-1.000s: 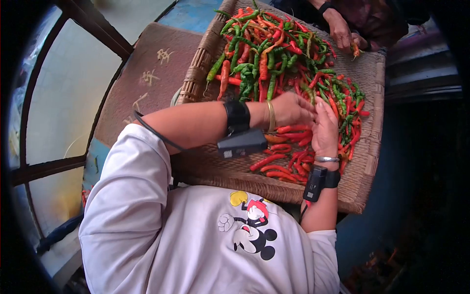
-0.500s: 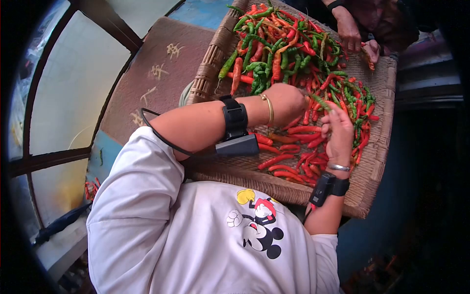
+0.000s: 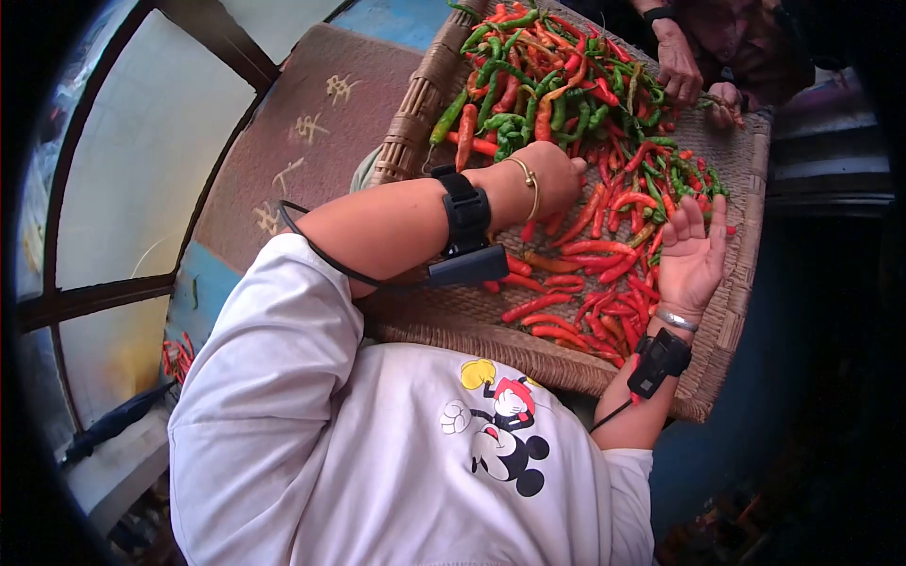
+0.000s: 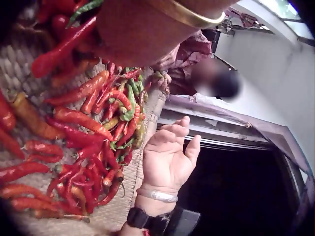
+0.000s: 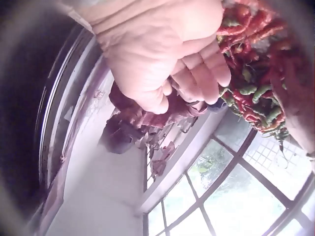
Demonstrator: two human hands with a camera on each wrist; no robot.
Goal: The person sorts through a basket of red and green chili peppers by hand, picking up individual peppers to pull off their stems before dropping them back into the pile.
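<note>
My left hand [image 3: 549, 181], with a gold bangle at its wrist, is low over the red peppers [image 3: 593, 257], back of the hand up. Its fingers are mostly hidden, so I cannot tell whether they grip anything. In the left wrist view, a long red pepper [image 4: 64, 49] overlaps the edge of that hand. My right hand [image 3: 694, 264], with a silver bangle, is raised over the basket's right side, palm up and fingers spread, with nothing in it. Both hands are above a woven basket tray [image 3: 727, 330]. Mixed green and red peppers [image 3: 538, 80] are heaped at its far end.
Another person's hand [image 3: 679, 71] reaches over the far right corner of the tray. A brown mat [image 3: 274, 141] with yellow characters lies to the left, beside framed panes [image 3: 142, 179]. A loose group of red peppers [image 3: 566, 325] lies at the tray's near side.
Half a second ago both hands were close together at a green pepper. My right hand has since moved right and opened; the left has dropped lower over the peppers. That green pepper is out of sight.
</note>
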